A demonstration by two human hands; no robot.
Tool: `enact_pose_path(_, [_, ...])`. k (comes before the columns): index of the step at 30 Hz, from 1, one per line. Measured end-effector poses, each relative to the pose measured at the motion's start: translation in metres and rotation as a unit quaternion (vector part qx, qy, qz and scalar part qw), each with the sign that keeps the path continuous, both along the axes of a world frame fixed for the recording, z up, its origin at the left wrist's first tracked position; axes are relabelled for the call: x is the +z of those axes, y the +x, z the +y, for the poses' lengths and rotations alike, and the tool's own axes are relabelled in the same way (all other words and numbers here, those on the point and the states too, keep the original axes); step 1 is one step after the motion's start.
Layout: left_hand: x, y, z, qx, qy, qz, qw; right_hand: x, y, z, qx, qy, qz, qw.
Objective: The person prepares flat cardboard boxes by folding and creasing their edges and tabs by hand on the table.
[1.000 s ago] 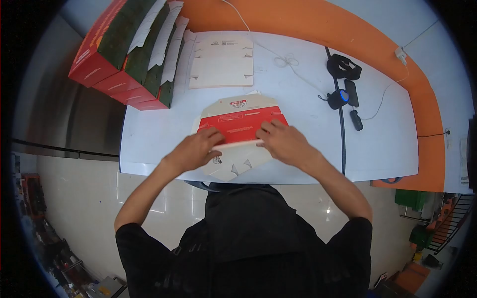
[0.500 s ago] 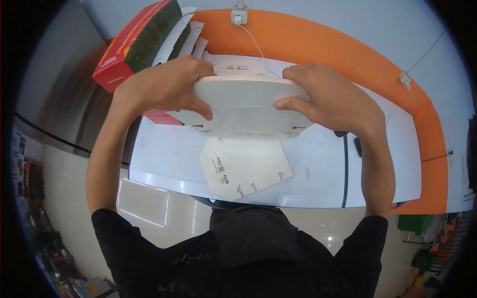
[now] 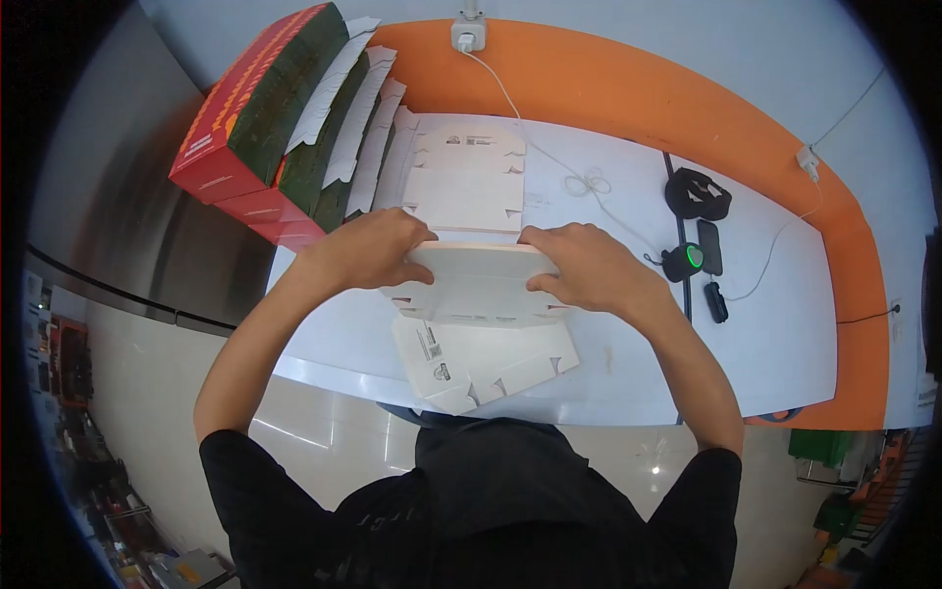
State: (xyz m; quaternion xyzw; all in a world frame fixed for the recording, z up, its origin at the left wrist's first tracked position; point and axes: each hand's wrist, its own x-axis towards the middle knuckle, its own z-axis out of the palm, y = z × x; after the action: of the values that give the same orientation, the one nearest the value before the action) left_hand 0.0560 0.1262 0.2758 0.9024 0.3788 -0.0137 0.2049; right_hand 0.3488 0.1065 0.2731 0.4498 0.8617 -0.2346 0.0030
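A white cardboard box blank (image 3: 481, 280) stands on edge above the front of the table, gripped at its upper corners. Whether it is one sheet or several pressed together, I cannot tell. My left hand (image 3: 385, 250) is closed on its left end, thumb on the near face. On the right end my right hand (image 3: 589, 265) is closed in the same way, with the fingers behind hidden. Just below lies a flat blank (image 3: 510, 355) with printed marks and slots, near the table's front edge. Farther back is another flat printed blank (image 3: 463, 187).
Red and green boxes (image 3: 231, 147) with white flaps are stacked at the left. On the right lie a black pouch (image 3: 698, 193), a phone (image 3: 709, 247), a round device with a green ring (image 3: 682, 262) and a small black item (image 3: 716, 302). A white cable (image 3: 587, 184) crosses the table (image 3: 765, 344).
Both hands have brought the held blank down and toward me, closer to the tabletop. The flat blank at the back and the items on the right are now uncovered.
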Motion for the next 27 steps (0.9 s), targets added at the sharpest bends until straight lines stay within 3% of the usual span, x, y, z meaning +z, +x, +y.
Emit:
enact_pose_path(3, [-0.011, 0.002, 0.0, 0.014, 0.09, 0.021, 0.996, -0.019, 0.003, 0.005, 0.026, 0.098, 0.011, 0.995])
enact_pose_path(6, [-0.02, 0.008, 0.001, 0.05, 0.116, 0.032, 0.991, -0.033, 0.0, 0.012, 0.017, 0.151, -0.048, 0.987])
enact_pose_path(12, [-0.049, 0.004, 0.016, 0.052, 0.161, 0.0, 0.986, -0.077, 0.001, 0.009, -0.009, 0.261, -0.002, 0.965])
enact_pose_path(15, [-0.079, 0.009, 0.028, 0.042, 0.252, 0.042, 0.966, -0.104, 0.001, 0.013, -0.032, 0.328, 0.022, 0.944])
enact_pose_path(18, [-0.117, 0.019, 0.025, 0.064, 0.36, 0.005, 0.931, -0.145, 0.01, 0.027, -0.018, 0.435, 0.085, 0.896])
enact_pose_path(22, [-0.127, 0.024, 0.027, 0.104, 0.345, -0.054, 0.931, -0.155, 0.004, 0.033, -0.048, 0.442, 0.123, 0.887])
enact_pose_path(27, [-0.089, 0.021, 0.028, 0.101, 0.235, 0.019, 0.967, -0.127, 0.003, 0.034, -0.063, 0.394, 0.173, 0.901])
